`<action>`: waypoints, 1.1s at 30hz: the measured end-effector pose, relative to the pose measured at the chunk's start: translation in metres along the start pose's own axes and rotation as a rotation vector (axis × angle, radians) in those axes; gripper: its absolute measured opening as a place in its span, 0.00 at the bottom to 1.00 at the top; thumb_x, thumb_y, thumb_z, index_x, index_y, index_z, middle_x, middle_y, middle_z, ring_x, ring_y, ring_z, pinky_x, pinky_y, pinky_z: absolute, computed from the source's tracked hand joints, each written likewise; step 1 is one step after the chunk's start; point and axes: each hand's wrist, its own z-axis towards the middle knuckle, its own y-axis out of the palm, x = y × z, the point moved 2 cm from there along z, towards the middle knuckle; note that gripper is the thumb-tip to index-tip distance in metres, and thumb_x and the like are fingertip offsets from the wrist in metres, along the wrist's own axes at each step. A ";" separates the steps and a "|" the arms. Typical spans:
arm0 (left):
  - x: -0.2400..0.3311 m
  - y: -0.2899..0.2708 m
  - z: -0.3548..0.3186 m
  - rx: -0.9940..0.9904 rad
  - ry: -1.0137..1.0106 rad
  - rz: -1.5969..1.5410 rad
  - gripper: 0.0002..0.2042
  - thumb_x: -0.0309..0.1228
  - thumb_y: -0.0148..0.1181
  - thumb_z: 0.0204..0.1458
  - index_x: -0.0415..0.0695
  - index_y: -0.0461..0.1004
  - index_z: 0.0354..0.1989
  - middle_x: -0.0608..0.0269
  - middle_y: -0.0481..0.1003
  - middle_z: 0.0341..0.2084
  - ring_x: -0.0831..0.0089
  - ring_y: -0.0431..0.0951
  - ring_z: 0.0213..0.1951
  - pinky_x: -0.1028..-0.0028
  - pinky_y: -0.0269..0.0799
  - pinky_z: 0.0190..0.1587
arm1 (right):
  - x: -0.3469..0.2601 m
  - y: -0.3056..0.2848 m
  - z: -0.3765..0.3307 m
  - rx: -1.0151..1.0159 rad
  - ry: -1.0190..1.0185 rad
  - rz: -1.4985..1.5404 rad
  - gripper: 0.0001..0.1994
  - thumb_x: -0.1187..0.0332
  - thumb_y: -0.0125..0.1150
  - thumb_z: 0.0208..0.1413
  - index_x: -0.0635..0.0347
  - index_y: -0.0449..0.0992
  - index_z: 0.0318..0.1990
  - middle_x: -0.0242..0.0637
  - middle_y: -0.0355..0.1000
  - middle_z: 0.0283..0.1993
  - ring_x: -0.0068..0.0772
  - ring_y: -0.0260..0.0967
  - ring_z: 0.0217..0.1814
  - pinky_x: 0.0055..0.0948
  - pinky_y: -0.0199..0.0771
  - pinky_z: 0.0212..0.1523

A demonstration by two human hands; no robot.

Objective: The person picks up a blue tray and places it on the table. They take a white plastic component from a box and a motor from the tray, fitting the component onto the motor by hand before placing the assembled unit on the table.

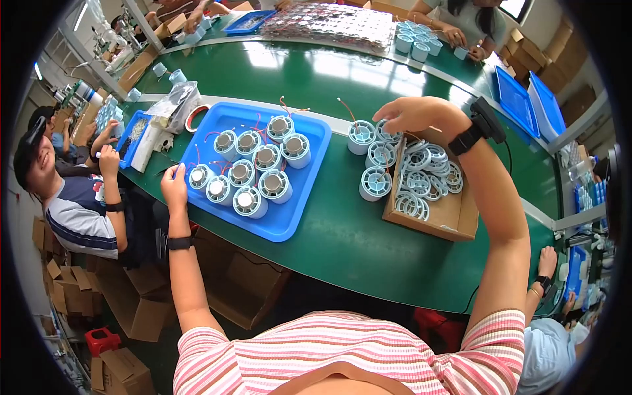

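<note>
cups [275, 188], cylindrical, metal-centred, in a smooth blue tray [308, 192]

No lettering, number or sign could be read at your green workbench [368, 263], whether on the pale-blue cups [252, 205], your blue tray [317, 145] or the cardboard box [431, 226] at right. A red-and-white print [100, 189] on a co-worker's [113, 224] shirt [66, 192], to your left, was too small to decipher.

Factory workshop: green bench [329, 257] stretching across frame, cups [241, 172] filling tray [296, 214] near centre, co-workers [82, 214] working far left, upper right, cartons [141, 306] lying lower left.
</note>
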 end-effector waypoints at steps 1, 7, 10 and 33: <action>0.000 -0.002 0.000 0.005 -0.002 -0.009 0.11 0.32 0.64 0.59 0.33 0.80 0.37 0.64 0.81 0.31 0.79 0.75 0.34 0.75 0.72 0.41 | -0.001 0.001 0.001 -0.026 0.006 0.016 0.24 0.62 0.61 0.60 0.60 0.74 0.63 0.45 0.75 0.60 0.38 0.72 0.61 0.32 0.70 0.62; 0.010 -0.003 0.000 0.053 0.032 0.119 0.12 0.33 0.64 0.59 0.35 0.78 0.41 0.59 0.80 0.36 0.72 0.77 0.40 0.71 0.72 0.46 | -0.008 0.016 -0.029 0.332 -0.097 0.156 0.19 0.61 0.57 0.66 0.64 0.75 0.59 0.45 0.76 0.57 0.38 0.73 0.58 0.31 0.70 0.61; 0.079 0.006 -0.028 0.253 0.346 0.386 0.12 0.33 0.66 0.57 0.39 0.75 0.44 0.54 0.77 0.41 0.58 0.75 0.48 0.64 0.70 0.53 | -0.016 0.024 -0.079 0.640 -0.204 0.156 0.13 0.67 0.57 0.67 0.67 0.78 0.51 0.42 0.78 0.47 0.34 0.74 0.51 0.29 0.72 0.55; 0.302 0.100 -0.133 -0.948 0.954 0.507 0.26 0.26 0.71 0.38 0.42 0.76 0.51 0.58 0.73 0.45 0.57 0.72 0.53 0.59 0.59 0.62 | 0.030 0.110 -0.129 0.600 -0.012 -0.158 0.09 0.72 0.70 0.49 0.62 0.82 0.38 0.41 0.75 0.41 0.48 0.75 0.42 0.42 0.76 0.44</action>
